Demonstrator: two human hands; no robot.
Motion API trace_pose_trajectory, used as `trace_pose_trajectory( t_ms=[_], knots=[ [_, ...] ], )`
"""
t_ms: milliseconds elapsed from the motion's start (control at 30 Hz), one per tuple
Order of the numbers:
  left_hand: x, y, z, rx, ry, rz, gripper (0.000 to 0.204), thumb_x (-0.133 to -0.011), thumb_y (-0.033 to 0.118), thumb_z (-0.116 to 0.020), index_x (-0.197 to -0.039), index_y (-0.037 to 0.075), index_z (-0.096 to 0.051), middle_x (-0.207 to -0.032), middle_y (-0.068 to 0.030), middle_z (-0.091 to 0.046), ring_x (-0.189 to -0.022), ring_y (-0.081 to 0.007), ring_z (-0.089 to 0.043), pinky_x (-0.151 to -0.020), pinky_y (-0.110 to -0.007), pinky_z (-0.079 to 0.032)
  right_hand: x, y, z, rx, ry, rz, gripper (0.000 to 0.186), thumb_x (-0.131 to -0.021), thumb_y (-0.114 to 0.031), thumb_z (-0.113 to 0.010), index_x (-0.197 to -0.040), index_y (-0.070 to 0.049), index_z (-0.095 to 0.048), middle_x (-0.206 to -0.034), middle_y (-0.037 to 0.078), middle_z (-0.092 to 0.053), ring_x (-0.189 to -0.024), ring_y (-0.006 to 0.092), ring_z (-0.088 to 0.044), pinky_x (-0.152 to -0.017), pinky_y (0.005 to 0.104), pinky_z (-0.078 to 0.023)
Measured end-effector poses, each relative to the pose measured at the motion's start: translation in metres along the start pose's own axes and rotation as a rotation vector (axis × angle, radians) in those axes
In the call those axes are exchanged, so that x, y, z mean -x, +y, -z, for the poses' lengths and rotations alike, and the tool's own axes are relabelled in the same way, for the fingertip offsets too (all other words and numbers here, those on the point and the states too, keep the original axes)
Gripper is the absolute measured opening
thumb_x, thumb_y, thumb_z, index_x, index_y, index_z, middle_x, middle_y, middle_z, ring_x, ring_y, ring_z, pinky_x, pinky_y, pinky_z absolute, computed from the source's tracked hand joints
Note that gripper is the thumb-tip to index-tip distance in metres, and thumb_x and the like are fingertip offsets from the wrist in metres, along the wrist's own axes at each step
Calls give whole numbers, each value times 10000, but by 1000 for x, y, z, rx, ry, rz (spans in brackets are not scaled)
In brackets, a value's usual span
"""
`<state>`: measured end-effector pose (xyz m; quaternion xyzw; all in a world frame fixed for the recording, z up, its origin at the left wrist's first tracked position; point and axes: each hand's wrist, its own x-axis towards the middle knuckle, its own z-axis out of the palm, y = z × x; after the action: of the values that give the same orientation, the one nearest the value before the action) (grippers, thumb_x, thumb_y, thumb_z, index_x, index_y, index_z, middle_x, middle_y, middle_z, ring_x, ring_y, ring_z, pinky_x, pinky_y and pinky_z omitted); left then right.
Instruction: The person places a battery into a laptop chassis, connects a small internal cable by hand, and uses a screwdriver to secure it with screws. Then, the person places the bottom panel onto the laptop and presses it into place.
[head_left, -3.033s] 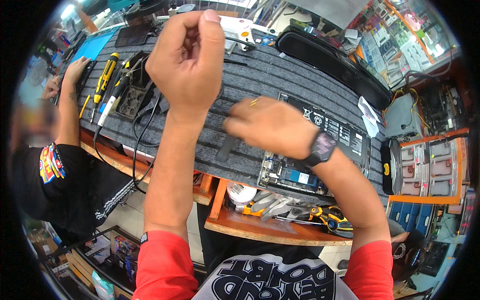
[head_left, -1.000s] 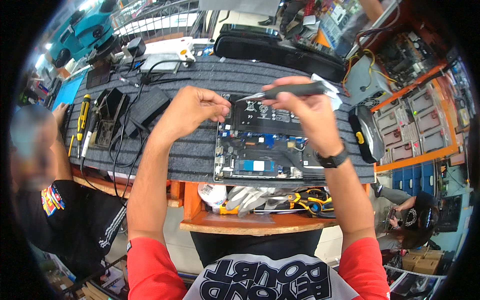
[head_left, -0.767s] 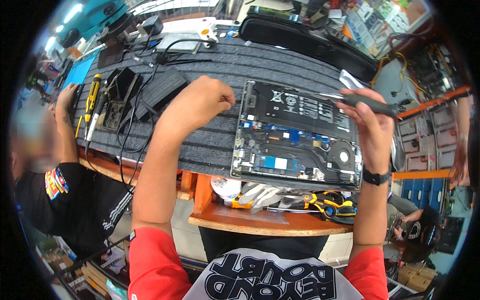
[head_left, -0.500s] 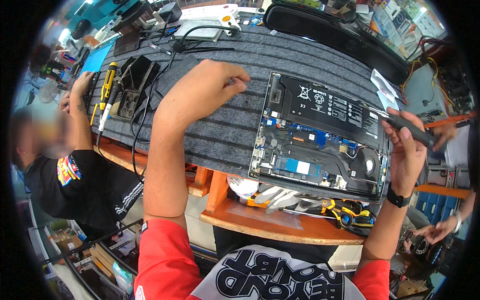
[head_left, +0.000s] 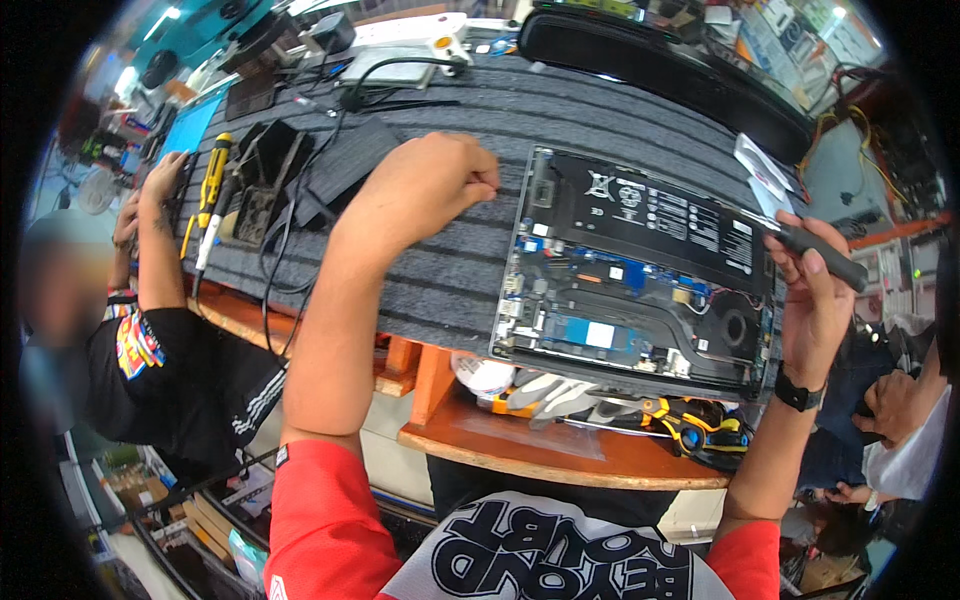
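An opened laptop [head_left: 640, 270] lies on the striped grey mat with its inside facing up. Its black battery [head_left: 660, 215] takes up the far half, while a fan [head_left: 735, 322] and blue circuit boards show nearer me. In my right hand [head_left: 808, 285], at the laptop's right edge, is a screwdriver [head_left: 820, 255] with a dark handle. Its metal shaft points left over the battery's right end. My left hand [head_left: 425, 185] hovers over the mat left of the laptop, its fingers curled together; whatever they may pinch is hidden.
A black tray [head_left: 255, 195], a yellow screwdriver [head_left: 213, 180] and cables lie to the left. Beyond the laptop stands a long black bar-shaped case [head_left: 660, 80]. Gloves and pliers [head_left: 690, 425] fill the shelf below. People are close on both sides.
The fingertips of my left hand have come closer together, and that hand has dipped slightly. My right hand keeps the screwdriver near the same spot. People at the right have shifted.
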<state>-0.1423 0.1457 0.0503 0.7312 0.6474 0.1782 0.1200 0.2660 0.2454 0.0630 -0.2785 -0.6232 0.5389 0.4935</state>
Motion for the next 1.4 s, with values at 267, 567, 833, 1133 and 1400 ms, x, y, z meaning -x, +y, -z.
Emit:
trace_pose_trajectory(
  t_ms=[267, 567, 833, 1133, 1400],
  knots=[
    [-5, 13, 6, 249, 172, 61, 84, -934, 44, -713, -990, -18, -719, -920, -81, -711, -876, -164, -698, -752, -300, -535, 1, -3, -8, -196, -13, 17, 421, -1009, -145, -666, -1353, 80, -575, -1227, 213, -689, -1065, 268, -711, -975, 387, -580],
    [-3, 81, -36, 1363, 136, 95, 234, -889, -19, -766, -1108, -20, -684, -974, -190, -771, -853, -242, -775, -734, -300, -623, 23, -11, -72, 3, 58, 185, 949, -945, -70, -740, -1625, -98, -79, -1213, 306, -689, -1067, 326, -734, -881, 402, -637],
    [-2, 83, -46, 1621, 11, 110, 224, -920, 54, -769, -1122, 23, -677, -1002, -172, -773, -894, -252, -783, -727, -279, -650, 32, -12, -89, 59, 80, 323, 880, -969, -64, -712, -1597, -84, -94, -1226, 313, -679, -1096, 321, -724, -940, 431, -614],
    [0, 84, -50, 1639, 9, 121, 222, -918, 42, -769, -1117, 21, -672, -989, -161, -770, -898, -249, -781, -758, -283, -651, 31, -10, -90, 150, 33, 454, 917, -971, -59, -709, -1613, -97, -55, -1212, 299, -686, -1089, 308, -726, -974, 422, -592],
    [5, 95, -53, 1414, 149, 27, 324, -893, 32, -788, -1186, -21, -660, -1062, -193, -755, -963, -273, -765, -825, -321, -625, 30, -13, -103, 60, 196, 323, 953, -949, -69, -754, -1626, -98, -85, -1131, 270, -715, -1044, 275, -731, -894, 383, -618]
  ],
)
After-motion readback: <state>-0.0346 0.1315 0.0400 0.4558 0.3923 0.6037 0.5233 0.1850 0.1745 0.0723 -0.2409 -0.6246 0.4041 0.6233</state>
